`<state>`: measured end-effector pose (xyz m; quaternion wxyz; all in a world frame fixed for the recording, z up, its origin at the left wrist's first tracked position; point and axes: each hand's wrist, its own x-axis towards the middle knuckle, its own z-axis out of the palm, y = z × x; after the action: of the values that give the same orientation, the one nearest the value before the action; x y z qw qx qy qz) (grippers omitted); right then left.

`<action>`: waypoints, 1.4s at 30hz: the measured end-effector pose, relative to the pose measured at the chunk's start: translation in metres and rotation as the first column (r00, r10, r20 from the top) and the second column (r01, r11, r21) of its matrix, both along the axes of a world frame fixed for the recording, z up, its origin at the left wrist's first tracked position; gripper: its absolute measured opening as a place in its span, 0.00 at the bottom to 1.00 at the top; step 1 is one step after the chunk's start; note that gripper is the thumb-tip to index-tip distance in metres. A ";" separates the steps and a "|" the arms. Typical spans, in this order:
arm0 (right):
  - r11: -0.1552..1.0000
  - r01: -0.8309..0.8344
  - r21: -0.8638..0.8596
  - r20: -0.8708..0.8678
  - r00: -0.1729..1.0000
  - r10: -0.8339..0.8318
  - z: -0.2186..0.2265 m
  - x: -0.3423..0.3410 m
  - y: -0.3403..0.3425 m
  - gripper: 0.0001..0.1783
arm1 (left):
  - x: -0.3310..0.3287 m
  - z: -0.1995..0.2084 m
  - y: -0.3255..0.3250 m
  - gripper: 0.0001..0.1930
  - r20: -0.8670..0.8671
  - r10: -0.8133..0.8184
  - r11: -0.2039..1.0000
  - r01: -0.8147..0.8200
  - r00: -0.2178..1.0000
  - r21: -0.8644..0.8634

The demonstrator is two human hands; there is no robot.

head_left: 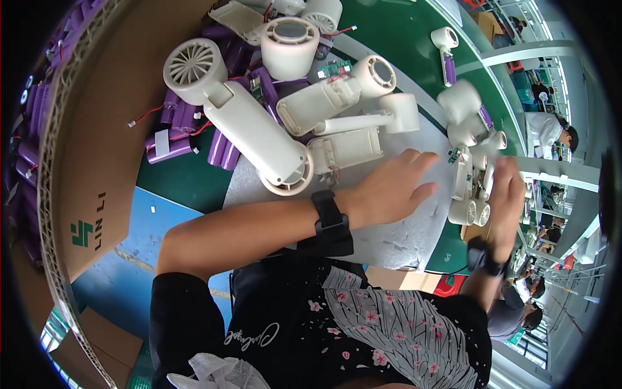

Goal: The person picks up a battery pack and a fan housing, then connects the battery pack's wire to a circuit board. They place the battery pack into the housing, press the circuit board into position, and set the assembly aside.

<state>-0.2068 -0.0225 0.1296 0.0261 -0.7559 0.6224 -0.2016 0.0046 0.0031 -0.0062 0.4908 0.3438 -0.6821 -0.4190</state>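
My left hand is open above the grey mat, its fingers and thumb apart and nothing in them. Nearest to it is a cream handheld-fan half shell with a small wired part at its edge. My right hand has its fingers stretched out beside a cluster of white fan housings at the right; it is slightly blurred, and nothing shows in it. A long white fan body lies to the left, with an opened shell and its green circuit board near it.
A cardboard box stands at the left, with many purple battery cells beyond its edge. More purple cells with red wires lie on the green table. Several people work along the benches at the right.
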 end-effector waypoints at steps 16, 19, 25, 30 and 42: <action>0.695 -0.469 0.545 0.182 0.875 0.448 0.013 0.076 0.025 0.14 | 0.006 -0.013 -0.007 0.16 0.155 -0.141 0.986 0.153 0.978 -0.070; 0.798 -0.475 0.372 0.216 0.880 0.423 0.026 0.103 -0.050 0.13 | 0.000 -0.005 -0.008 0.15 0.150 -0.173 0.982 0.182 0.973 -0.048; 0.716 -0.575 0.395 -0.076 0.756 0.650 -0.017 0.172 -0.180 0.18 | 0.006 -0.004 -0.008 0.16 0.180 -0.205 0.979 0.203 0.962 0.032; 0.182 -0.973 0.140 0.064 0.192 0.979 -0.048 0.182 -0.209 0.15 | 0.006 -0.001 -0.005 0.16 0.202 -0.200 0.979 0.189 0.959 0.069; 0.687 -0.589 0.424 -0.040 0.746 0.665 -0.018 0.193 -0.177 0.10 | 0.006 -0.001 -0.008 0.15 0.229 -0.206 0.978 0.202 0.951 0.042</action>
<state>-0.0141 -0.1996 0.1118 0.1820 -0.9182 0.3512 0.0193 0.0106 -0.0045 -0.0074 0.3585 0.3226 -0.7630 -0.4304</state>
